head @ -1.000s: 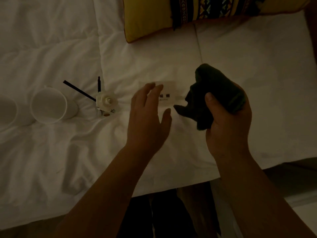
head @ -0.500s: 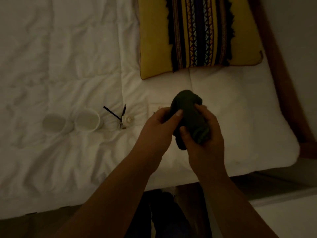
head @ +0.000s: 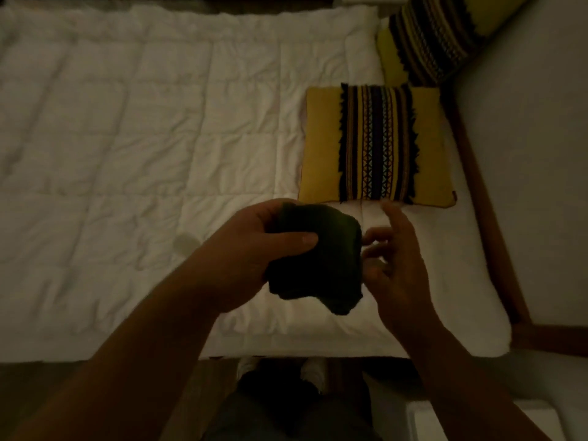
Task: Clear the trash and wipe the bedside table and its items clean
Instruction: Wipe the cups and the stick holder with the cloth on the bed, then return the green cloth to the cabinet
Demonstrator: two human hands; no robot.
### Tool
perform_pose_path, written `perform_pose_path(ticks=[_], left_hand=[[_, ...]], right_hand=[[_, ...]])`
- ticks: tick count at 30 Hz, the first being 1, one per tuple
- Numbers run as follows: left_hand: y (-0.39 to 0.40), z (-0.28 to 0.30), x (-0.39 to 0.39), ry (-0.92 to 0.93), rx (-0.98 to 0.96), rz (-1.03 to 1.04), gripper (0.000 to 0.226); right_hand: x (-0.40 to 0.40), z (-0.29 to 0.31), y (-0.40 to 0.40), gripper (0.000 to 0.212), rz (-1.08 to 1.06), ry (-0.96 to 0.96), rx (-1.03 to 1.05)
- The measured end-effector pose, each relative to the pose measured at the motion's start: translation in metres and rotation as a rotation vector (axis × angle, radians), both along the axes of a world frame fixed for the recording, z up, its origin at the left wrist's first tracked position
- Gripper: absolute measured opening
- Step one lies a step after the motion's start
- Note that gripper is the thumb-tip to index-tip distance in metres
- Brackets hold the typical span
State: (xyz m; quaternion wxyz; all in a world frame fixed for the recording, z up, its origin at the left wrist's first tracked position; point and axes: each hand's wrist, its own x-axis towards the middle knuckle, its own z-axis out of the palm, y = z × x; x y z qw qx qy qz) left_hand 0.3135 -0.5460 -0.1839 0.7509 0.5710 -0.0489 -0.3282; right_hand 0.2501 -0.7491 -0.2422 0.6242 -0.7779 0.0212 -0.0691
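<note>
A folded dark green cloth (head: 321, 262) is held up over the near edge of the white bed (head: 127, 154). My left hand (head: 254, 246) grips the cloth from its left side, with the thumb lying across its front. My right hand (head: 397, 265) is just to the right of the cloth, its fingers spread and loosely bent, blurred, with nothing in them. A faint pale round shape (head: 187, 245) lies on the quilt left of my left wrist; I cannot tell what it is. No bedside table is in view.
A yellow cushion with a dark patterned stripe (head: 375, 144) lies on the bed beyond my hands, and a second one (head: 429, 36) leans at the far right. A wooden bed frame (head: 483, 218) runs along the right. My feet (head: 313, 374) are below the mattress edge.
The cloth passed from my right hand to my left, and my right hand let go. The view pulled back and up; the cups and small items on the quilt dropped out of sight.
</note>
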Motion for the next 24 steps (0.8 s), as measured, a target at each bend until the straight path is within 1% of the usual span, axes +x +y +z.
perform_pose_path(ticks=[1, 2, 3, 5, 7, 8, 9, 10, 11, 12, 14, 16, 21, 24], left_hand=[[0.007, 0.012, -0.002, -0.014, -0.007, -0.015, 0.02], [0.014, 0.023, -0.005, -0.024, -0.021, -0.023, 0.02], [0.023, 0.035, -0.009, -0.035, -0.041, -0.031, 0.019], [0.041, 0.053, -0.016, -0.053, -0.053, -0.038, 0.019], [0.065, 0.07, -0.027, -0.074, -0.048, 0.01, 0.02], [0.078, 0.078, -0.033, -0.077, -0.046, 0.051, 0.021], [0.081, 0.079, -0.036, -0.069, -0.042, 0.083, 0.021], [0.106, 0.089, -0.05, -0.08, -0.024, 0.174, 0.021], [0.118, 0.092, -0.058, -0.088, 0.007, 0.236, 0.021], [0.121, 0.09, -0.06, -0.076, 0.034, 0.267, 0.02], [0.162, 0.096, -0.087, -0.073, 0.129, 0.443, 0.018], [0.191, 0.096, -0.111, -0.071, 0.203, 0.572, 0.017], [0.268, 0.091, -0.176, -0.06, 0.404, 0.861, 0.015], [0.319, 0.087, -0.214, -0.018, 0.479, 1.009, 0.014]], right_hand=[[0.009, 0.011, 0.005, 0.076, 0.023, 0.043, 0.001], [0.018, 0.024, 0.012, 0.079, 0.091, 0.09, 0.034], [0.027, 0.037, 0.019, 0.084, 0.214, 0.139, 0.099], [0.041, 0.059, 0.035, 0.085, 0.54, 0.277, 0.34], [0.046, 0.08, 0.057, 0.071, 0.855, 0.423, 0.5], [0.049, 0.09, 0.069, 0.064, 0.977, 0.475, 0.532], [0.05, 0.093, 0.072, 0.058, 1.071, 0.516, 0.597], [0.05, 0.098, 0.097, 0.053, 1.196, 0.551, 0.653], [0.049, 0.098, 0.108, 0.05, 1.251, 0.563, 0.709], [0.047, 0.099, 0.112, 0.053, 1.217, 0.606, 0.729], [0.04, 0.1, 0.152, 0.064, 1.074, 0.719, 0.667], [0.033, 0.093, 0.181, 0.054, 1.002, 0.71, 0.548], [0.016, 0.104, 0.28, 0.038, 1.044, 0.642, 0.231], [0.003, 0.117, 0.345, 0.032, 1.142, 0.574, 0.079]])
